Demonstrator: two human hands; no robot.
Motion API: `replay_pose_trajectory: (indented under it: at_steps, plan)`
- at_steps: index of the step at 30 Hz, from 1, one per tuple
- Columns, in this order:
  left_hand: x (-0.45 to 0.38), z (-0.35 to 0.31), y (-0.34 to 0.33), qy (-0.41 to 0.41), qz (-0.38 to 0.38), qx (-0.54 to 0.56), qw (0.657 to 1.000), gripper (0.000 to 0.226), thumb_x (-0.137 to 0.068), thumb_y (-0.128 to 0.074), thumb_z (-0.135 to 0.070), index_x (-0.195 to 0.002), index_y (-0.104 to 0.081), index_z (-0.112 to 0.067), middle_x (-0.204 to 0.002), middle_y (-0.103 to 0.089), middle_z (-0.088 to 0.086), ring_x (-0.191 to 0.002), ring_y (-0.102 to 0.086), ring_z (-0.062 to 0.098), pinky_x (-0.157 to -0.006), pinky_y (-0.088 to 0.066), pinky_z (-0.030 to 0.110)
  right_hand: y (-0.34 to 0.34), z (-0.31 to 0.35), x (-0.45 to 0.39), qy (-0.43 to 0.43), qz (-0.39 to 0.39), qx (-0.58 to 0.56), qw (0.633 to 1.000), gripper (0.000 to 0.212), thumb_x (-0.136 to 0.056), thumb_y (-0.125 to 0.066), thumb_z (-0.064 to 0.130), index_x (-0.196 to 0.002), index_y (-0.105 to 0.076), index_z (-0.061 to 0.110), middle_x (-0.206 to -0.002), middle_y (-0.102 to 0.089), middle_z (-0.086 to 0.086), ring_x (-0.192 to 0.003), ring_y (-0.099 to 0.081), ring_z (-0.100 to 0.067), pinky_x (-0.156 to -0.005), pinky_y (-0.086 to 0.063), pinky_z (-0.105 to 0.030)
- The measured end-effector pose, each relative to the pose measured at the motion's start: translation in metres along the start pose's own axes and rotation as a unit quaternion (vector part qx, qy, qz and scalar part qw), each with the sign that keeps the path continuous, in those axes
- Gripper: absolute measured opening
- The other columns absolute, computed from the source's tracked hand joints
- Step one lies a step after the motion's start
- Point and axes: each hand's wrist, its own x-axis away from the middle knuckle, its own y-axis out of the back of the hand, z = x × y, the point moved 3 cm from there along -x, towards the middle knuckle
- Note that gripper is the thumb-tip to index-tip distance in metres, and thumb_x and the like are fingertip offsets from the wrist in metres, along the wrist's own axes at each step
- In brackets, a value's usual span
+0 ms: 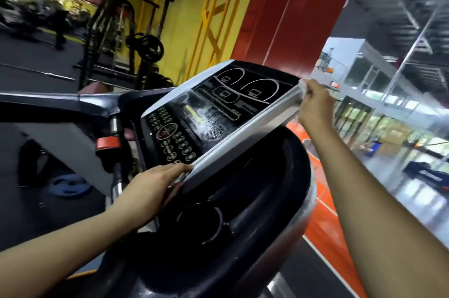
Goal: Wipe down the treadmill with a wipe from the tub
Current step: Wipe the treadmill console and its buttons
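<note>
The treadmill's console [218,113] fills the middle of the view, a black panel with round buttons and a silver frame. Wet streaks show on its display area. My right hand [315,105] is at the console's far right corner and holds a white wipe [303,86] against the silver edge. My left hand [155,186] rests on the console's near lower corner, fingers laid over the silver rim. The tub of wipes is out of view.
A black tray with a round cup holder [201,222] lies below the console. The left handrail [60,103] and a red safety clip [108,143] are to the left. Weight racks [136,37] stand behind. A blue weight plate [70,186] lies on the floor. Windows are on the right.
</note>
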Motion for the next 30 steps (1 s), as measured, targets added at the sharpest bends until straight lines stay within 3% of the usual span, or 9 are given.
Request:
replay_pose_trajectory:
  at_steps: [5,8,10,16,20,23,25,28,30]
  plan:
    - [0.005,-0.012,0.007,0.0,0.006,-0.016,1.0,0.034,-0.1,-0.056,-0.021,-0.133,-0.065,-0.023,-0.126,-0.071,-0.002,-0.106,-0.069,0.024,-0.078,-0.051,0.03,-0.014,0.023,0.054,0.092,0.071,0.097,0.988,0.035,-0.095,-0.051,0.002,-0.128,-0.063,0.004,-0.142,-0.052,-0.024,-0.13,-0.049,-0.041,-0.109,-0.038,-0.04]
    - [0.01,-0.001,0.01,-0.009,0.051,-0.012,0.999,0.035,-0.102,-0.055,-0.019,-0.137,-0.06,-0.023,-0.129,-0.067,-0.001,-0.109,-0.065,0.023,-0.085,-0.046,0.026,-0.023,0.056,0.09,0.24,0.131,0.101,0.956,0.034,-0.076,-0.064,-0.011,-0.105,-0.072,0.004,-0.114,-0.067,-0.019,-0.108,-0.061,-0.04,-0.097,-0.037,-0.035]
    - [0.016,0.015,0.011,-0.007,0.078,-0.026,0.997,0.033,-0.102,-0.053,-0.023,-0.134,-0.058,-0.025,-0.126,-0.063,-0.002,-0.107,-0.064,0.024,-0.088,-0.051,0.034,-0.037,0.08,0.113,0.295,0.234,0.147,0.915,0.029,-0.076,-0.065,-0.004,-0.1,-0.072,0.01,-0.104,-0.069,-0.012,-0.101,-0.062,-0.037,-0.091,-0.043,-0.04]
    - [0.052,0.076,0.026,0.027,0.118,-0.087,0.989,0.042,-0.102,-0.032,-0.041,-0.126,-0.057,-0.018,-0.118,-0.057,0.001,-0.1,-0.057,0.027,-0.088,-0.047,0.041,-0.077,0.133,0.164,0.32,0.409,0.252,0.817,0.031,-0.095,-0.048,0.019,-0.117,-0.067,0.028,-0.116,-0.065,-0.001,-0.109,-0.061,-0.03,-0.094,-0.049,-0.041]
    - [0.071,0.101,0.031,-0.004,0.136,-0.062,0.989,0.045,-0.105,-0.029,-0.04,-0.133,-0.055,-0.016,-0.135,-0.054,0.0,-0.111,-0.053,0.024,-0.098,-0.04,0.031,-0.105,0.162,0.201,0.312,0.493,0.234,0.778,0.028,-0.098,-0.049,0.02,-0.115,-0.067,0.032,-0.115,-0.064,0.0,-0.107,-0.064,-0.026,-0.087,-0.05,-0.037]
    - [0.074,0.11,0.031,-0.022,0.142,-0.038,0.989,0.047,-0.103,-0.036,-0.035,-0.144,-0.051,-0.018,-0.147,-0.049,0.0,-0.122,-0.052,0.022,-0.103,-0.039,0.028,-0.127,0.177,0.208,0.27,0.511,0.223,0.785,0.031,-0.097,-0.049,0.016,-0.115,-0.066,0.035,-0.11,-0.064,0.001,-0.104,-0.063,-0.026,-0.081,-0.05,-0.035]
    - [0.075,0.118,0.028,-0.022,0.144,-0.02,0.989,0.05,-0.1,-0.047,-0.033,-0.149,-0.047,-0.021,-0.152,-0.043,-0.002,-0.129,-0.049,0.02,-0.105,-0.044,0.031,-0.141,0.189,0.198,0.203,0.51,0.18,0.817,0.033,-0.095,-0.05,0.013,-0.112,-0.066,0.036,-0.099,-0.066,0.001,-0.09,-0.064,-0.026,-0.073,-0.052,-0.035]
    - [0.079,0.137,0.029,0.011,0.143,0.016,0.99,0.06,-0.1,-0.037,-0.047,-0.157,-0.032,-0.029,-0.161,-0.031,-0.008,-0.142,-0.039,0.012,-0.114,-0.036,0.025,-0.164,0.207,0.184,0.091,0.455,0.026,0.885,0.029,-0.097,-0.049,0.01,-0.106,-0.068,0.03,-0.074,-0.061,0.009,-0.06,-0.06,-0.005,-0.052,-0.041,-0.02]
    - [0.083,0.146,0.027,0.007,0.152,0.023,0.988,0.064,-0.101,-0.032,-0.052,-0.161,-0.02,-0.035,-0.167,-0.021,-0.012,-0.15,-0.029,0.011,-0.12,-0.033,0.03,-0.186,0.219,0.183,0.064,0.423,-0.048,0.903,0.029,-0.098,-0.048,0.008,-0.105,-0.07,0.025,-0.069,-0.061,0.01,-0.054,-0.059,0.005,-0.048,-0.037,-0.01]
